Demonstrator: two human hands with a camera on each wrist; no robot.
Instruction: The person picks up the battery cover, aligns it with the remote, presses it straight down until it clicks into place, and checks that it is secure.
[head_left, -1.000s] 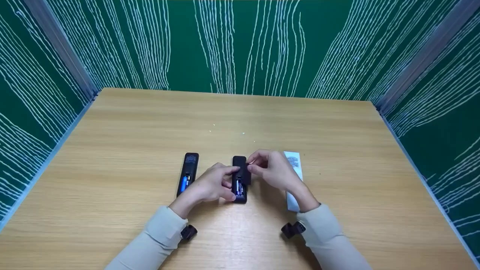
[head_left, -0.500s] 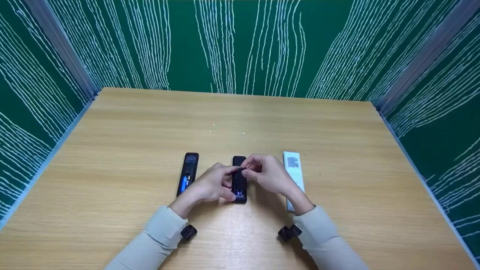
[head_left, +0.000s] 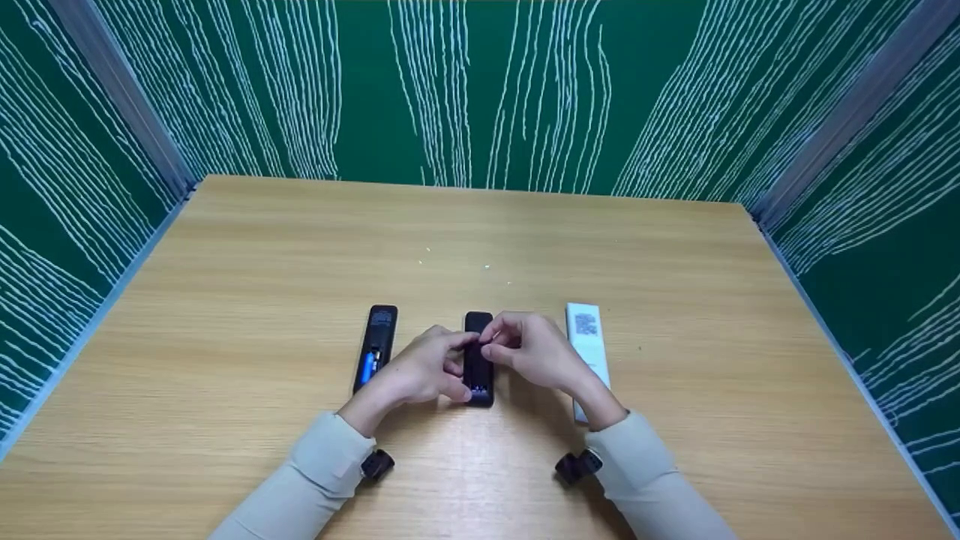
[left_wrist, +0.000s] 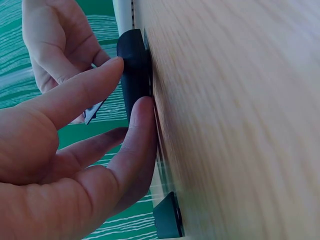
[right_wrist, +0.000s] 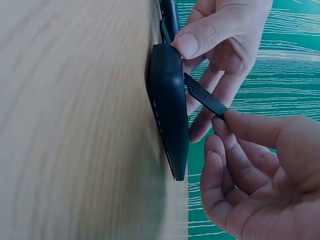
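A black remote control (head_left: 478, 321) lies back side up on the table. My left hand (head_left: 427, 367) grips it from the left, thumb near its close end and index finger farther up. My right hand (head_left: 536, 349) pinches the end of a thin black battery cover (right_wrist: 205, 97) between thumb and index finger. The cover is tilted in the right wrist view, its far end right at the remote's back and its pinched end raised. From the head it overlaps most of the battery compartment, leaving a small shiny strip showing.
Left of my hands lies a second black remote control (head_left: 382, 322), its compartment uncovered with a blue battery (head_left: 369, 366) inside. A long white item (head_left: 589, 337) with a printed code lies partly under my right wrist. Tiny white bits (head_left: 487, 266) dot the wooden table (head_left: 300, 240).
My right hand has moved left with the battery cover, from the remote's right edge to over its compartment. The batteries seen there before are now mostly hidden. My left hand has stayed put.
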